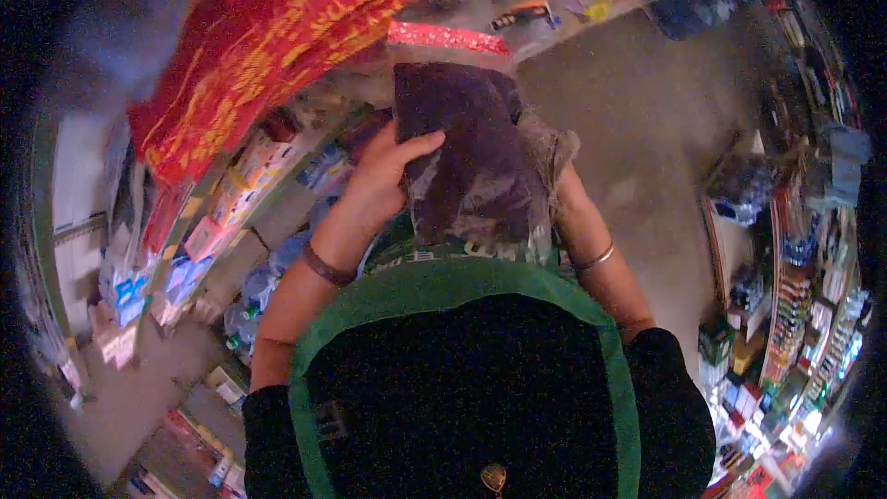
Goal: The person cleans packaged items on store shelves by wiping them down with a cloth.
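Note:
A dark purple item in a clear plastic packet (467, 148), with a red patterned strip (448, 37) along its top, is held up in front of my body. My left hand (388, 164) grips its left edge, the thumb lying across the front and the other fingers behind. On the right side, my right hand (565, 176) is at the packet's edge; crumpled clear plastic (552, 143) and the packet cover its fingers, so its grip is hidden.
Red cloth with yellow lettering (277, 46) hangs at upper left, above shelves of boxed goods (231, 194). More stocked shelves (795, 314) line the right side. Small packaged goods (527, 14) lie at the top. Bare floor (637, 129) shows right of the packet.

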{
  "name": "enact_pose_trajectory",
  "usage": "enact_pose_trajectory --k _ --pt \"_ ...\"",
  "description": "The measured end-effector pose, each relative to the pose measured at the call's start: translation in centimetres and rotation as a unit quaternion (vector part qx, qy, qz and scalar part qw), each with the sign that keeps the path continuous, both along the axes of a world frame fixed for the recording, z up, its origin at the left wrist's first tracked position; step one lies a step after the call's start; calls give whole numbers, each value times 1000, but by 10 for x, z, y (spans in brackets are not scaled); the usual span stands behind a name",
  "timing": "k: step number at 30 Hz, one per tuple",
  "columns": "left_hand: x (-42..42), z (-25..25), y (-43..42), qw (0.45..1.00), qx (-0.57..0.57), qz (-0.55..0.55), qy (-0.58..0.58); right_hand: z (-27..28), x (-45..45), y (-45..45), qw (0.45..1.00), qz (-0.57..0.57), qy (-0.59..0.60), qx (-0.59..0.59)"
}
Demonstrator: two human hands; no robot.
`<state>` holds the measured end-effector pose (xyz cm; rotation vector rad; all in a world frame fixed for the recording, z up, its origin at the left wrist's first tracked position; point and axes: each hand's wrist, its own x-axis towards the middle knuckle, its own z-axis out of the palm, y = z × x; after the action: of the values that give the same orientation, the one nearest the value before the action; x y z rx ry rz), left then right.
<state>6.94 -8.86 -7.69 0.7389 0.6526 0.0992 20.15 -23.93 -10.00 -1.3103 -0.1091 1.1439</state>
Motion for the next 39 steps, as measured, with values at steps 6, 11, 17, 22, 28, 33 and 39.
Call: enact_pose_trajectory --k 6,11,17,22,28,33,39 --pt "23 -41 -9 995 -48 -68 54 -15 2 -29 999 14 -41 -20" --pt "25 -62 -6 984 -101 -107 99 -20 5 -34 996 44 -79 -20" --pt "23 -59 -3 982 -148 -85 84 -29 9 -31 990 72 -118 -31" --pt "12 -44 4 987 -111 -89 77 -32 12 -30 986 94 -136 -30" --pt "-3 -26 6 991 -90 -59 73 -33 9 -26 982 117 -148 -27" --pt "-21 -37 17 992 124 -12 26 -19 -1 -37 993 16 -43 107" --pt "-21 -7 12 560 817 -117 -64 -36 21 -27 954 129 -49 265"
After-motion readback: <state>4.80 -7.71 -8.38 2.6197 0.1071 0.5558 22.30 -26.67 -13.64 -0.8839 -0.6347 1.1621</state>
